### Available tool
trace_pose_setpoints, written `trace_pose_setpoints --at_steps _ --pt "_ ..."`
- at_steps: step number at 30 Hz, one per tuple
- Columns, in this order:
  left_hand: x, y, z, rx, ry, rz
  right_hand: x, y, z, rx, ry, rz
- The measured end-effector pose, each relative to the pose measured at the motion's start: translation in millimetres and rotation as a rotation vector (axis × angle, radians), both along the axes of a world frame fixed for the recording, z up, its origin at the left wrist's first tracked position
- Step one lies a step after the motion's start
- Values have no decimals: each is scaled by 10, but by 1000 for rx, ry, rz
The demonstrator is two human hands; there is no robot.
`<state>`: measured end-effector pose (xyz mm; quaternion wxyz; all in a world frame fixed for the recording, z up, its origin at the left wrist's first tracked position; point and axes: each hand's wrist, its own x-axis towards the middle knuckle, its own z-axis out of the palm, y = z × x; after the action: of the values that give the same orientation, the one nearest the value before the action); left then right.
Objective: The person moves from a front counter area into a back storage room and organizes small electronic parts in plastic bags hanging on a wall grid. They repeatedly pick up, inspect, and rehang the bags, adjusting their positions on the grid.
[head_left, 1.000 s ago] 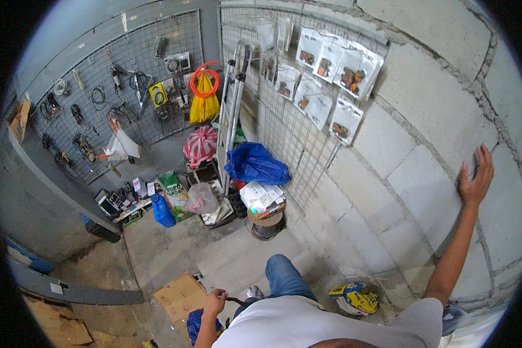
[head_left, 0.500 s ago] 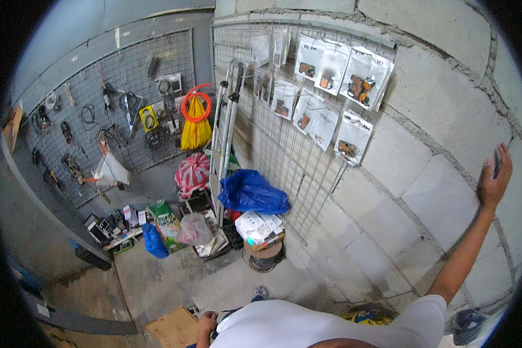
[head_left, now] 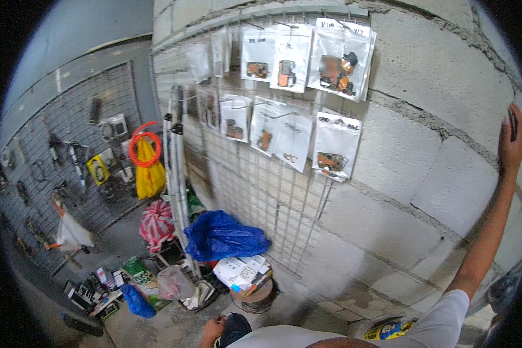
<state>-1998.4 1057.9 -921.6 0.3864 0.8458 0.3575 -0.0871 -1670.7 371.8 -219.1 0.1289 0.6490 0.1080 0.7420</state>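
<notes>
Clear bags (head_left: 287, 58) and a ladder (head_left: 182, 191) slid left in the view as the head turned

Closest in, the left hand (head_left: 216, 326) was low down by the dark trouser leg (head_left: 236, 327). Its fingers were curled, and I could not tell if its grip pinched anything. Farther right, the right hand (head_left: 511, 142) leaned on the block wall (head_left: 406, 168). A dark strip showed by its fingers, maybe shadow, so I could not tell about that grip. If it took much weight, it could slip or get scraped, because the blocks looked rough. Clear bags hung on a wire grid (head_left: 255, 174) to its left; a bump could knock one off. Beyond, a blue sheet (head_left: 226, 235) bulged just above loose papers (head_left: 240, 272), which a tug could spill. Past that hung a yellow sack (head_left: 149, 177).
</notes>
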Motion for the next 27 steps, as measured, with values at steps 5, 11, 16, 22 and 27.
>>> trace_pose_setpoints --at_steps 5,11,16,22,27 --pt "658 79 124 -151 -223 -129 -113 221 -28 43 -24 -2" --pt "1284 140 402 -127 -426 -286 -357 665 -11 253 107 200" --pt "1322 243 578 -180 -483 -238 -561 1484 -152 139 309 183" --pt "776 353 293 -246 -444 -34 -318 2443 -556 206 552 390" --pt "404 627 -357 -334 -540 -56 56 2939 -1138 167 490 277"
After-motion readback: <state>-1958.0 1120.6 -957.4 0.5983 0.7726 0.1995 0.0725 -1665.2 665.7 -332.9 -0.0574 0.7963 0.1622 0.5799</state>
